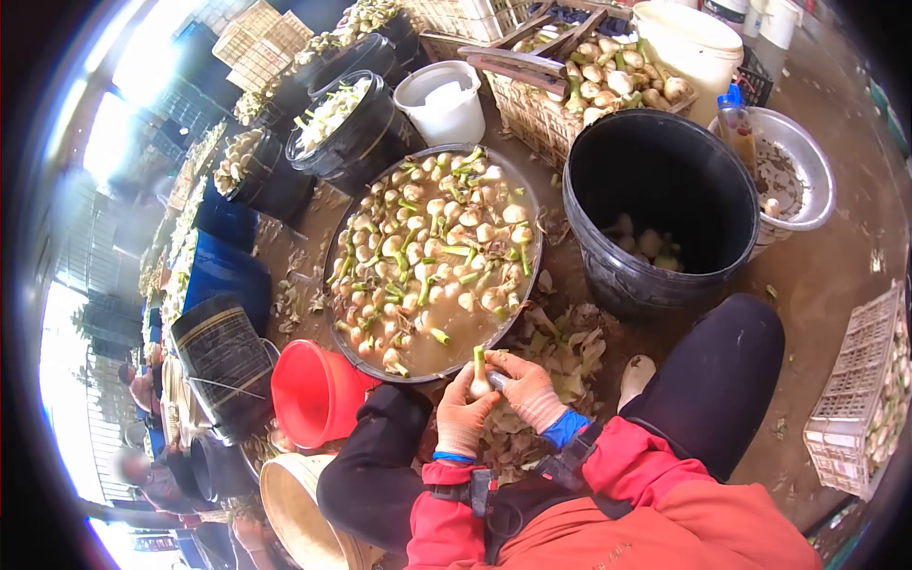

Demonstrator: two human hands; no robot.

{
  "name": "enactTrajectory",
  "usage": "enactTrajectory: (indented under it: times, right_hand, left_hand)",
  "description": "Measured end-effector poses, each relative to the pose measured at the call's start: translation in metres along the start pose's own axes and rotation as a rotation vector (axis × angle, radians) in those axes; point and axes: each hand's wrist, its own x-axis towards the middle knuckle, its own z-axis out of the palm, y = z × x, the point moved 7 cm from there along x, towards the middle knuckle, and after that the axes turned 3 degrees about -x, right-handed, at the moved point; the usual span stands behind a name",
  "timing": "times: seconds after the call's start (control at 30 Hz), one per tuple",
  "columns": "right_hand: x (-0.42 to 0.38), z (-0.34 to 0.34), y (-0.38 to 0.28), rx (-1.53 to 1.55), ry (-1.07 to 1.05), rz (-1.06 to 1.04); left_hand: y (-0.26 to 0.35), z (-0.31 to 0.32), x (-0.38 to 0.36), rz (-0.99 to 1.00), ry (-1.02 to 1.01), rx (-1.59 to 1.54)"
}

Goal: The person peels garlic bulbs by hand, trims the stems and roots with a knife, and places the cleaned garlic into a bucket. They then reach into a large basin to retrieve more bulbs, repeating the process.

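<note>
My left hand, in an orange-palmed glove, is closed around a garlic bulb whose short green stem points up. My right hand, gloved the same way, grips a small knife against the side of that bulb; only a bit of grey metal shows, the rest is hidden by the fingers. Just beyond both hands stands a wide round basin of muddy water, full of garlic bulbs with cut green stems. Peeled leaves and skins lie heaped beneath my hands.
A tall black bucket with some bulbs at its bottom stands right of the basin. Left are a red bucket and a cream bucket. Behind are a crate of bulbs and a white bucket. Other people sit far left.
</note>
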Motion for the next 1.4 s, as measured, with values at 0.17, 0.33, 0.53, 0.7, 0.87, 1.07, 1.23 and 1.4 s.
enactTrajectory:
  times: [0.17, 0.33, 0.53, 0.7, 0.87, 1.07, 1.23, 1.4]
  right_hand:
    - [-0.012, 0.008, -0.01, -0.185, -0.032, -0.123]
    - [-0.024, 0.008, -0.012, -0.288, 0.032, -0.004]
    - [-0.015, 0.006, -0.011, -0.161, -0.135, -0.068]
    - [-0.023, 0.016, 0.002, 0.398, -0.286, 0.158]
    - [-0.024, 0.004, 0.005, -0.102, -0.119, -0.006]
    - [-0.012, 0.013, 0.018, 0.289, -0.083, 0.104]
    - [-0.024, 0.018, -0.003, 0.367, -0.284, 0.147]
    - [0.027, 0.027, 0.077, 0.182, -0.218, 0.02]
  left_hand:
    - [0.025, 0.0, -0.033, 0.266, 0.31, 0.834]
    - [0.022, 0.006, -0.045, 0.254, 0.345, 1.039]
    - [-0.021, -0.002, -0.042, -0.191, 0.044, -0.693]
    - [-0.027, -0.005, -0.046, -0.231, 0.069, -0.909]
    - [-0.014, 0.002, -0.044, 0.015, 0.006, -0.406]
    - [0.012, 0.001, -0.05, 0.276, 0.151, 0.029]
    - [-0.054, -0.027, -0.035, -0.355, 0.041, -0.693]
    - [0.011, -0.027, -0.05, 0.299, 0.371, 0.303]
